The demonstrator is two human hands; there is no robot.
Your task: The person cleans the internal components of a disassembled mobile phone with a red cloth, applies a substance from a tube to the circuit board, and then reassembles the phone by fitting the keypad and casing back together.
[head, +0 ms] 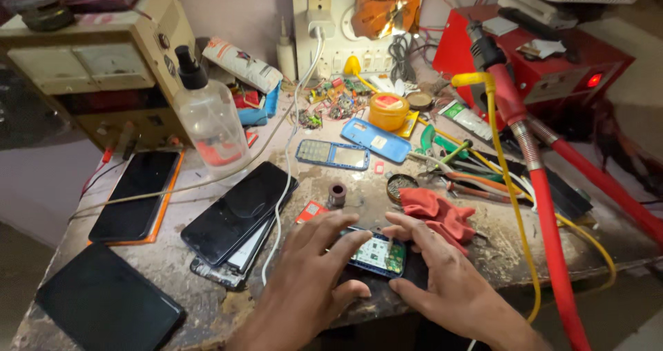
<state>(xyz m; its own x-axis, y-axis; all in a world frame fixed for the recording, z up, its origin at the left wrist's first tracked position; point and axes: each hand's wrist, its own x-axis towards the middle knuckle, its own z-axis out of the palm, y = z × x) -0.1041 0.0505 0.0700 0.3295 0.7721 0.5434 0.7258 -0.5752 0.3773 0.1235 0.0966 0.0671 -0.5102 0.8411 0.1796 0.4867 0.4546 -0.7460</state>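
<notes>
A small opened blue phone with its green circuit board (pixel 376 254) showing lies near the front edge of the workbench. My left hand (pixel 311 282) rests on its left side, fingers spread, thumb against the lower edge. My right hand (pixel 442 275) grips its right side, thumb below and index finger pressing on the board's top corner. A red cloth (pixel 442 213) lies just behind my right hand.
Several black smartphones (pixel 238 213) and a tablet (pixel 103 303) lie at left, with a white cable (pixel 280 206) across them. A clear bottle (pixel 207 116), blue phone covers (pixel 356 147), a yellow tin (pixel 388 109), pliers (pixel 476 178), a red hot-air hose (pixel 539 185) and power supplies surround the spot.
</notes>
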